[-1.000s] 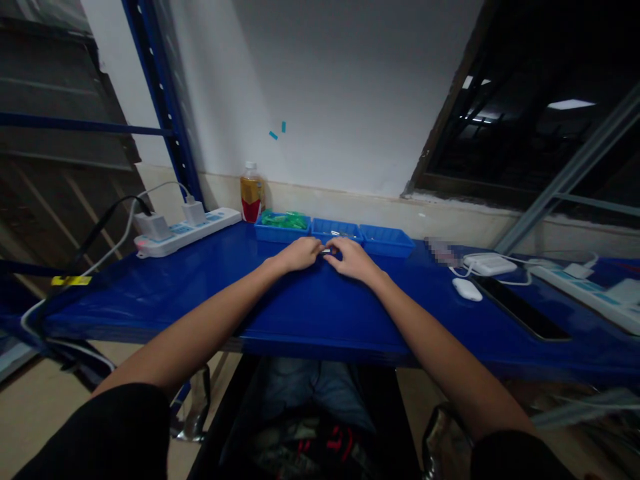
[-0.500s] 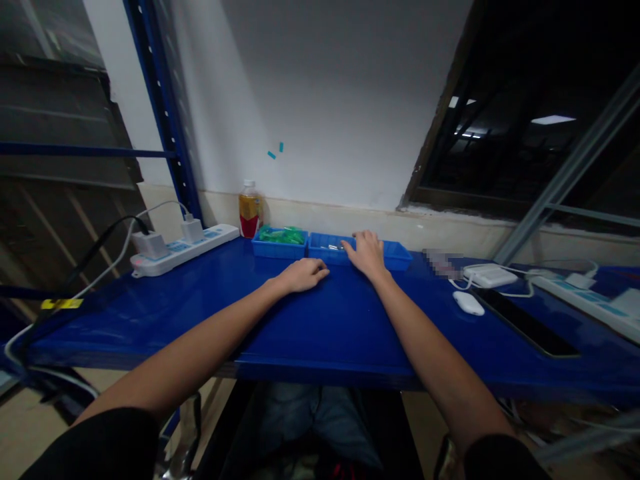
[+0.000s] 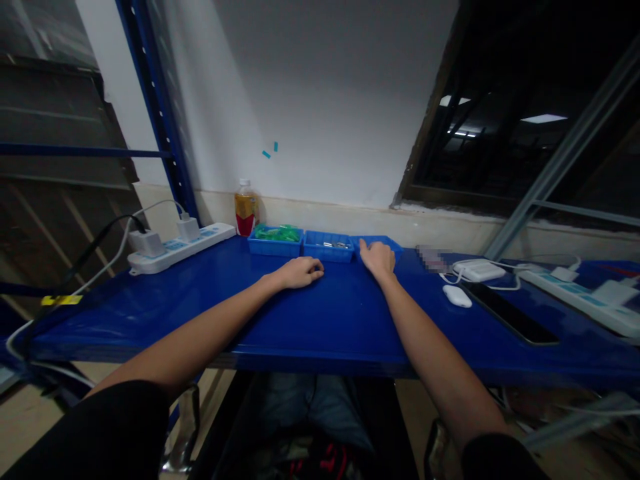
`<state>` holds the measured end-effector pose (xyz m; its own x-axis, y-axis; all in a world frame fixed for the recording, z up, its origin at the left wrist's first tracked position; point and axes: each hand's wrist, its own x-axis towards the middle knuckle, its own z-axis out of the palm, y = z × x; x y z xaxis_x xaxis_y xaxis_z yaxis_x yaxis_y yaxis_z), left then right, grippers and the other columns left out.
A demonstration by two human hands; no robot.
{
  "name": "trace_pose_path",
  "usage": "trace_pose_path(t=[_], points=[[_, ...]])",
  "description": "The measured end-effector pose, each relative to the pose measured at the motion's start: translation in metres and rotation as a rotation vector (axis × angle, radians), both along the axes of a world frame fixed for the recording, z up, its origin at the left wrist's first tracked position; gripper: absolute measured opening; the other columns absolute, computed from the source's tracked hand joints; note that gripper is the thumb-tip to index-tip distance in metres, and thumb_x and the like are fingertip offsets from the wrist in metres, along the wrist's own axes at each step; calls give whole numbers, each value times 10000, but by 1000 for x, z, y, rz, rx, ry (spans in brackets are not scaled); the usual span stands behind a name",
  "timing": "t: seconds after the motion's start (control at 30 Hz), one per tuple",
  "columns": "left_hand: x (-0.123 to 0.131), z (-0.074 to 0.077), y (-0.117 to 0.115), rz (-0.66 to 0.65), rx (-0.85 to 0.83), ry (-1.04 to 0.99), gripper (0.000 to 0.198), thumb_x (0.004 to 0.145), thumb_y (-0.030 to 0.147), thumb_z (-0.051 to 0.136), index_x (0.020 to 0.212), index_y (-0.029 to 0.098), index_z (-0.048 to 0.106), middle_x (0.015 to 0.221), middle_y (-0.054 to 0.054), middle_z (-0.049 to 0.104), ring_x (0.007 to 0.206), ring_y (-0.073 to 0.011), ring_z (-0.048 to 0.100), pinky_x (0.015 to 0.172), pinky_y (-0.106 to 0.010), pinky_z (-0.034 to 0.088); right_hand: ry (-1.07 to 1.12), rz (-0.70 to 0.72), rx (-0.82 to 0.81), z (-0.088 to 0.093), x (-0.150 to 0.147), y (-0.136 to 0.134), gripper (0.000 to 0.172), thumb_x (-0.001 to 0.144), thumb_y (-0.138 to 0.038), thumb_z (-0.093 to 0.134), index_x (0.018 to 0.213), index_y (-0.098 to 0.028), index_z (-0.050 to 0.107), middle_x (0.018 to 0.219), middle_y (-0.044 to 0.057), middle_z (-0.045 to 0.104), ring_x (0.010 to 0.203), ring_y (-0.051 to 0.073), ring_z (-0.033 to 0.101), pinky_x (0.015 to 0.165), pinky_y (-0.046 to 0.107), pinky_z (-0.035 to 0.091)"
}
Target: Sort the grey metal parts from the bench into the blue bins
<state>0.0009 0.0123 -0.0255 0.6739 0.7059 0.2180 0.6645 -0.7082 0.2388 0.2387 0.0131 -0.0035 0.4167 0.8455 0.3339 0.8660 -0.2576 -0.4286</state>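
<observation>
Denim-covered legs (image 3: pixel 293 403) show below the near edge of the blue table (image 3: pixel 330 323). On the tabletop, off to the right, a dark phone (image 3: pixel 510 312) lies slantwise. Farther in, the left hand (image 3: pixel 300 272) rests in front of the seam between two trays, apart from both. Its fingers curl loosely, thumb near forefinger; whether they pinch something small, I cannot tell.

The right hand (image 3: pixel 379 259) is at the right tray (image 3: pixel 396 250), back of the hand uppermost, thumb out to the left. Its fingertips are hidden, so their spread and any grip cannot be told.

Three blue trays stand end to end along the back of the table, each with its long axis running left to right, roughly along the wall (image 3: pixel 320 100); the right one appears slightly angled. The left tray (image 3: pixel 275 250) is heaped with green pieces (image 3: pixel 277 233), pointing various ways. The middle tray (image 3: pixel 327 254) holds small metal pieces (image 3: pixel 334 245), apparently lying mostly crosswise. With loose pieces in both, the handling looks unfinished; how much is done is unclear, since the hand covers much of the right tray.

Behind the left tray's outer end stands an upright bottle (image 3: pixel 245 210).
</observation>
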Motion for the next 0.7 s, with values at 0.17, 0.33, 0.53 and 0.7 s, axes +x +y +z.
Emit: trace_pose_path(t=[0.17,0.33,0.53,0.7], points=[[0,1,0,5,-9,4,322,864,370,437,1052,180,617,838,-47,648,757,-181,593,658,-253,411,232,-216,55,-5,28,1,349,807,-461,504,908,-182,689,1030,169,640,1015,314,595,849,452,459],[3,2,-1,14,-6,17,307,870,344,440,1048,170,619,828,-48,649,745,-174,592,656,-247,406,383,-362,121,-17,40,6,579,765,-441,545,1232,-99,519,1162,229,571,1033,299,592,835,390,489],[3,0,1,10,2,16,297,867,346,444,1041,177,616,821,-45,647,733,-170,591,638,-240,401,478,-323,167,-24,56,22,333,704,-205,552,999,-123,682,1002,176,668,980,264,628,818,303,496],[2,-1,1,19,5,9,312,852,361,443,1036,181,618,814,-42,647,725,-169,590,637,-243,401,521,-279,264,-28,62,28,372,663,-132,517,986,-136,702,1017,146,681,978,251,631,834,294,488]])
